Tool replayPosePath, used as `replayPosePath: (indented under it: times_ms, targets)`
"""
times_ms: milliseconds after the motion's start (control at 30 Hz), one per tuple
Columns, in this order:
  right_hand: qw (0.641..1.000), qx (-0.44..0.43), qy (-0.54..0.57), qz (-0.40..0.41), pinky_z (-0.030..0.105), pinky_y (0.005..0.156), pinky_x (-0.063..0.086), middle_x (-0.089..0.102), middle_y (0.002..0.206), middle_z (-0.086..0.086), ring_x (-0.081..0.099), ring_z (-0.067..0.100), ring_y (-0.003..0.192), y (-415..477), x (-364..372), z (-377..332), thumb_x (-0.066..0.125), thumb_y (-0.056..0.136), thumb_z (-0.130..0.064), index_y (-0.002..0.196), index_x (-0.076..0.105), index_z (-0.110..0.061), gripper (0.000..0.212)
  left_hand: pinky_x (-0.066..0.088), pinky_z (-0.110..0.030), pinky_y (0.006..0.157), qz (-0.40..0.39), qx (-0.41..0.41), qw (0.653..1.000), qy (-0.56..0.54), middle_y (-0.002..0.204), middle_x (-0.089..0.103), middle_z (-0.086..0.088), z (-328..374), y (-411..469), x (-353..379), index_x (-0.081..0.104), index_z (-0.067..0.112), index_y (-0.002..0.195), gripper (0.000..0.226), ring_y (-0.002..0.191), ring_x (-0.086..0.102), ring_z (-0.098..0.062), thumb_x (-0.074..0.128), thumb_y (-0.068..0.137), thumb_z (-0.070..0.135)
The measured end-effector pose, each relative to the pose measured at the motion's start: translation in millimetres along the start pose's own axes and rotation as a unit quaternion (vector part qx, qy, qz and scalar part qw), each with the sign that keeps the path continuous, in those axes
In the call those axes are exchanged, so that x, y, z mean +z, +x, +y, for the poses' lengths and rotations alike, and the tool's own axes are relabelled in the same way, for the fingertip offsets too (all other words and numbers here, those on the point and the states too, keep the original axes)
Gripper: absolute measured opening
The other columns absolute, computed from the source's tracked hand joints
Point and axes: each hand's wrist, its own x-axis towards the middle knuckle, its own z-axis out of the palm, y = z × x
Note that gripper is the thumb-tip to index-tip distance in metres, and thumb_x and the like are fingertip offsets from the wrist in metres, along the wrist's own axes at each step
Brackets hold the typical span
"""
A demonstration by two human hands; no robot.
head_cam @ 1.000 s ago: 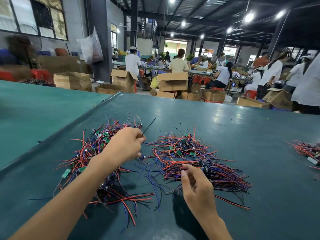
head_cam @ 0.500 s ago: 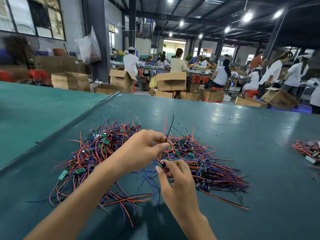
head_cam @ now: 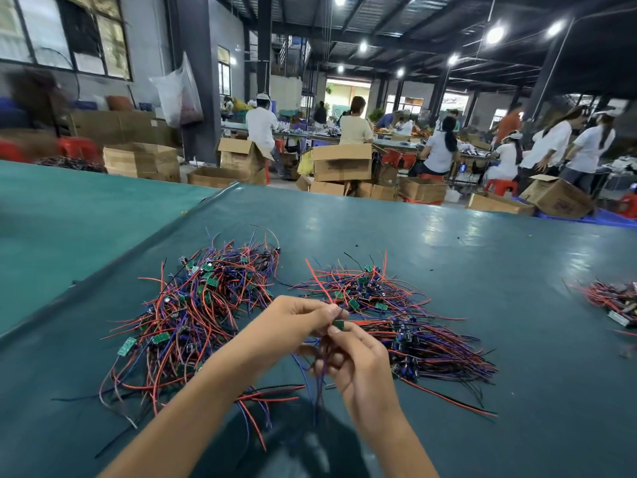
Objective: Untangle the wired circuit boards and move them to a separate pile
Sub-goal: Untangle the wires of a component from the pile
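- Both hands meet over the near middle of the green table (head_cam: 448, 243), between two heaps of wired boards.
- The left hand (head_cam: 289, 322) pinches the wires of one small circuit board (head_cam: 338, 324). The right hand (head_cam: 358, 370) grips it from below, fingers curled round what look like its dangling wires.
- Step in hand: freeing this board, probably from the messier left pile (head_cam: 193, 312).
- Next: draw its wires clear, then lay it on the tidier right pile (head_cam: 424, 339).
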Motion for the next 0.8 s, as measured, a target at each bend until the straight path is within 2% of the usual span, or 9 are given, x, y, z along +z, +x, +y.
replayPosePath:
  times_ms: [67,133,267,333,433,500,567,667,800]
  targets:
    - [1.000,0.006,0.001,-0.001,0.033,0.046,0.054,0.061,0.063,0.009,0.061,0.016,0.049,0.4,-1.0,0.6,0.049,0.097,0.003,0.091,0.060,0.001,0.013,0.050,-0.034,0.071,-0.013,0.005,1.000,0.003,0.089,0.069,-0.015,-1.7,1.3,-5.0,0.074,0.001,0.110,0.030,0.070,0.065,-0.016,0.060,0.099,0.026]
    - [1.000,0.006,-0.010,-0.005,0.034,0.047,0.052,0.057,0.063,0.011,0.056,0.019,0.048,1.7,-3.8,0.0,0.051,0.098,-0.003,0.088,0.061,0.000,0.015,0.052,-0.034,0.073,-0.031,0.003,0.999,-0.015,0.089,0.068,-0.016,-0.7,2.0,-8.2,0.073,0.000,0.110,0.030,0.066,0.064,-0.016,0.063,0.097,0.025]
    - [0.996,-0.005,-0.085,-0.003,0.037,0.056,0.053,0.059,0.069,0.017,0.056,0.022,0.053,8.5,-11.5,1.9,0.052,0.100,-0.004,0.087,0.067,0.001,0.020,0.053,-0.035,0.084,-0.062,-0.017,0.996,-0.067,0.099,0.065,-0.017,-6.2,5.1,-14.7,0.073,0.002,0.115,0.033,0.092,0.056,-0.029,0.066,0.094,0.026]
    - [0.991,-0.011,-0.131,-0.010,0.039,0.061,0.049,0.062,0.074,0.021,0.055,0.024,0.055,12.2,-13.0,2.5,0.052,0.100,-0.003,0.090,0.069,0.005,0.021,0.054,-0.036,0.084,-0.087,-0.037,0.991,-0.090,0.105,0.062,-0.019,-9.5,8.1,-18.5,0.072,0.005,0.120,0.036,0.096,0.053,-0.032,0.067,0.093,0.028]
    - [0.989,-0.004,-0.143,-0.034,0.036,0.055,0.053,0.068,0.077,0.017,0.057,0.025,0.056,16.1,-11.9,2.8,0.054,0.100,-0.007,0.088,0.072,-0.002,0.022,0.046,-0.040,0.092,-0.098,-0.064,0.986,-0.122,0.109,0.063,-0.014,-14.0,12.2,-22.8,0.074,0.008,0.118,0.035,0.097,0.054,-0.027,0.069,0.089,0.029]
    - [0.989,-0.001,-0.145,-0.036,0.034,0.053,0.053,0.067,0.071,0.012,0.060,0.023,0.055,18.1,-12.0,4.7,0.056,0.099,-0.011,0.080,0.074,-0.010,0.026,0.041,-0.036,0.084,-0.073,-0.062,0.985,-0.141,0.105,0.060,-0.015,-16.0,14.2,-22.8,0.079,0.011,0.099,0.025,0.092,0.049,-0.024,0.075,0.081,0.028]
    - [0.988,0.003,-0.154,-0.029,0.034,0.051,0.052,0.065,0.067,0.015,0.058,0.025,0.052,19.3,-13.5,9.3,0.055,0.100,-0.012,0.076,0.073,-0.009,0.031,0.035,-0.031,0.071,-0.046,-0.054,0.985,-0.159,0.097,0.054,-0.018,-21.0,17.1,-22.6,0.077,0.010,0.084,0.020,0.083,0.045,-0.023,0.080,0.071,0.026]
    - [0.987,0.006,-0.157,-0.013,0.032,0.048,0.048,0.062,0.066,0.018,0.056,0.027,0.048,19.5,-16.2,17.0,0.050,0.102,-0.011,0.074,0.071,-0.007,0.035,0.044,-0.023,0.061,-0.027,-0.042,0.988,-0.148,0.080,0.062,-0.014,-28.1,20.6,-23.2,0.070,0.005,0.081,0.020,0.065,0.056,-0.014,0.079,0.073,0.021]
    - [0.987,-0.011,-0.157,0.007,0.032,0.046,0.043,0.060,0.064,0.019,0.053,0.026,0.045,18.6,-15.5,21.3,0.052,0.101,-0.012,0.072,0.069,-0.006,0.034,0.045,-0.016,0.052,-0.005,-0.034,0.993,-0.110,0.072,0.067,-0.007,-31.3,23.2,-24.5,0.070,0.006,0.080,0.018,0.060,0.060,-0.008,0.077,0.076,0.022]
